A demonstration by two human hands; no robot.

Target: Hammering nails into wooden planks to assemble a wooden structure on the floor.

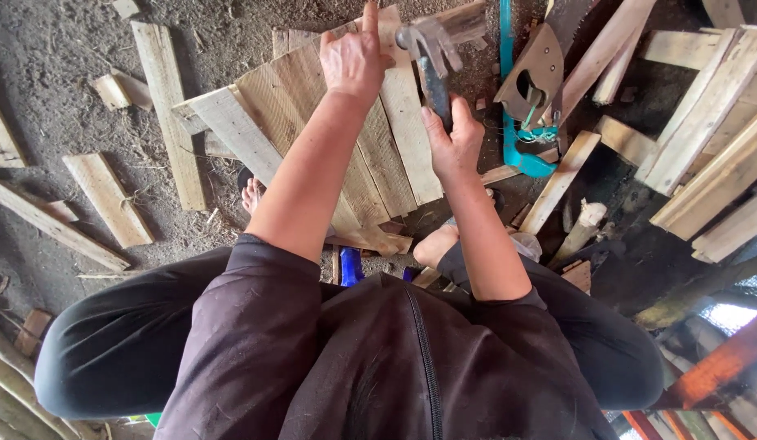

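Both bare arms are reaching forward and down from dark pushed-up sleeves. The left hand (355, 55) is lying knuckles up, its index finger pointing straight ahead and the other fingers curling under. The right hand (452, 138), just beside and slightly nearer the body, is clenching in a fist, thumb wrapping over, wrist bending a little inward toward the left.

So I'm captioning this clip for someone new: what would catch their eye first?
The right hand gripping a claw hammer, raised over a panel of pale planks at top centre. The left hand rests on that panel, one finger pointing up. Just right of the hammer lies a handsaw with a teal frame, and loose boards litter the dirt floor at left.
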